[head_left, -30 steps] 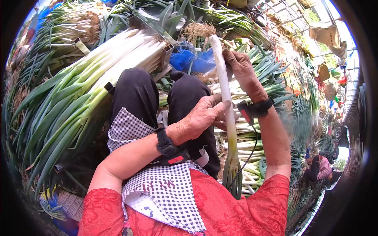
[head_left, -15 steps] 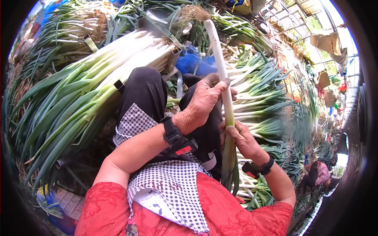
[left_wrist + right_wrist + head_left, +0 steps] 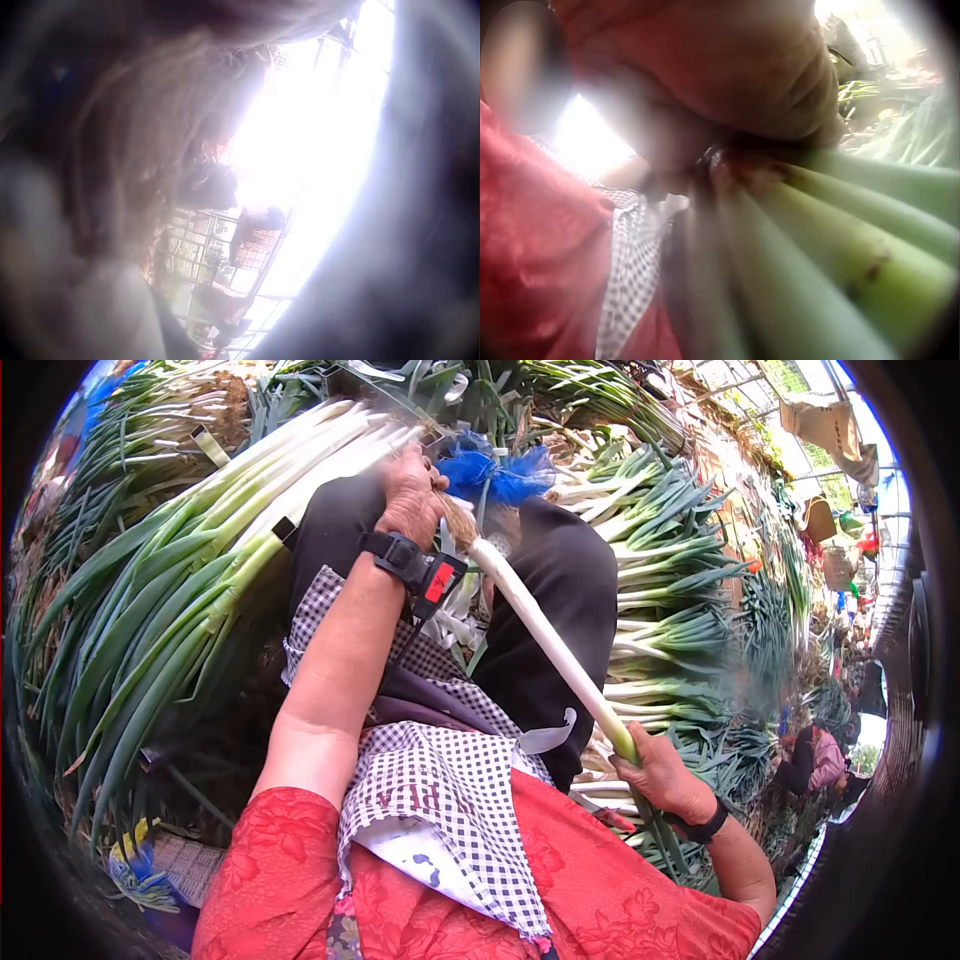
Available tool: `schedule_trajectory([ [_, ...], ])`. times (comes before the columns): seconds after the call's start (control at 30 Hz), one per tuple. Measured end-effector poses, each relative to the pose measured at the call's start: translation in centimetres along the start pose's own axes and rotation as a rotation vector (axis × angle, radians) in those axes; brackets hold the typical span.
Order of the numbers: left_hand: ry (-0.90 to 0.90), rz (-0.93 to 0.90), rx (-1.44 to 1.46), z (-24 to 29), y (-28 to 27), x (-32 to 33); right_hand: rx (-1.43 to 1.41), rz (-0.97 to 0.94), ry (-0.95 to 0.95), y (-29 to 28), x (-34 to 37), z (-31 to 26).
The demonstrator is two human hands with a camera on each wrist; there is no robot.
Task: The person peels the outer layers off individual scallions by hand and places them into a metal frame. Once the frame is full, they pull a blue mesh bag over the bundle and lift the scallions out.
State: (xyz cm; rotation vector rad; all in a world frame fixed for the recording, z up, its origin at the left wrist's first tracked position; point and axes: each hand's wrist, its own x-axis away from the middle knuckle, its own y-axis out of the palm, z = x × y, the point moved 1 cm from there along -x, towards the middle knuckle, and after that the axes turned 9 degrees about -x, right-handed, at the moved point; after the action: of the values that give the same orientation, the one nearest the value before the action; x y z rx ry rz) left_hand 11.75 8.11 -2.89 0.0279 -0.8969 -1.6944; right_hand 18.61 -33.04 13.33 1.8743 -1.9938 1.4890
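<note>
A long green onion (image 3: 545,630) with a thick white stalk slants across the lap in the head view. My right hand (image 3: 662,768) grips it where white turns green. The right wrist view shows its tubular green leaves (image 3: 810,262) fanning out from under the hand (image 3: 742,67). At the upper end, my left hand (image 3: 410,495) has its fingers curled at the brown roots (image 3: 458,520), which are drawn together toward it. The left wrist view is mostly blur and glare, and the left fingertips are partly hidden.
A big bundle of green onions (image 3: 215,575) lies in a metal frame at the left. More onions (image 3: 665,620) are heaped at the right, and blue netting (image 3: 495,472) sits beyond the knees. Another person (image 3: 815,760) is at the far right.
The right hand has slid from the upper stalk down to the green part. The left hand has left the stalk and moved up to the roots. The root end has swung left and down.
</note>
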Motion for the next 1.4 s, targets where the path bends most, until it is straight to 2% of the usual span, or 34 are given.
schedule_trajectory([
  [0.03, 0.059, -0.089, -0.152, 1.4, 1.0, 0.5, 0.136, -0.004, 0.072, -0.1, 1.2, 3.0],
  [0.1, 0.115, -0.386, -0.562, 2.7, 4.0, 4.3, 0.191, 0.057, 0.019, -1.8, 2.4, 4.7],
  [0.13, 0.243, -0.486, -0.929, 2.7, 4.8, 5.6, 0.229, 0.093, 0.007, -2.8, 2.5, 5.2],
  [0.17, 0.882, -0.400, -1.296, 1.2, 4.6, 6.2, 0.263, 0.127, -0.001, -3.7, 2.6, 5.5],
  [0.23, 1.375, -0.278, -1.537, 2.6, 4.8, 8.8, 0.446, 0.247, -0.071, -4.6, 2.0, 5.3],
  [0.27, 1.440, -0.406, -1.480, 4.0, 4.9, 10.2, 0.546, 0.269, -0.073, -5.2, 1.6, 5.0],
  [0.3, 1.438, -0.418, -1.481, 4.5, 4.9, 11.9, 0.646, 0.289, -0.079, -5.6, 1.2, 4.5],
  [0.37, 0.472, -0.975, -1.349, 3.9, 4.1, 15.2, 0.757, 0.385, -0.133, -6.4, 0.6, 3.3],
  [0.47, 0.601, -1.206, -1.452, 1.4, 1.2, 17.3, 0.885, 0.466, -0.194, -7.5, -0.3, 2.2],
  [0.57, 0.634, -1.224, -1.346, 0.3, -0.4, 17.6, 0.921, 0.472, -0.262, -8.2, -1.1, 1.2],
  [0.63, 0.593, -1.243, -1.338, 0.5, -0.6, 17.7, 0.905, 0.449, -0.265, -8.5, -1.6, 1.0],
  [0.73, 0.431, -1.219, -1.233, 0.7, -0.4, 17.3, 0.902, 0.410, -0.263, -8.8, -2.4, 1.2],
  [0.87, 0.413, -1.251, -1.237, 0.6, -0.3, 16.4, 0.910, 0.375, -0.270, -9.0, -3.3, 1.5],
  [0.93, 0.483, -1.270, -1.218, 0.4, -0.3, 16.2, 0.910, 0.370, -0.282, -9.0, -3.6, 1.5],
  [1.17, 0.501, -1.324, -1.229, 0.6, 0.4, 15.5, 0.906, 0.340, -0.283, -9.3, -4.5, 0.6],
  [1.27, 0.530, -1.359, -1.333, 0.5, 0.4, 15.4, 0.918, 0.346, -0.285, -9.6, -4.6, 0.3],
  [1.37, 0.527, -1.313, -1.275, 0.3, 0.4, 15.5, 0.919, 0.328, -0.271, -9.7, -4.7, 0.2],
  [1.4, 0.576, -1.323, -1.220, 0.1, 0.4, 15.5, 0.921, 0.315, -0.266, -9.8, -4.8, 0.2],
])
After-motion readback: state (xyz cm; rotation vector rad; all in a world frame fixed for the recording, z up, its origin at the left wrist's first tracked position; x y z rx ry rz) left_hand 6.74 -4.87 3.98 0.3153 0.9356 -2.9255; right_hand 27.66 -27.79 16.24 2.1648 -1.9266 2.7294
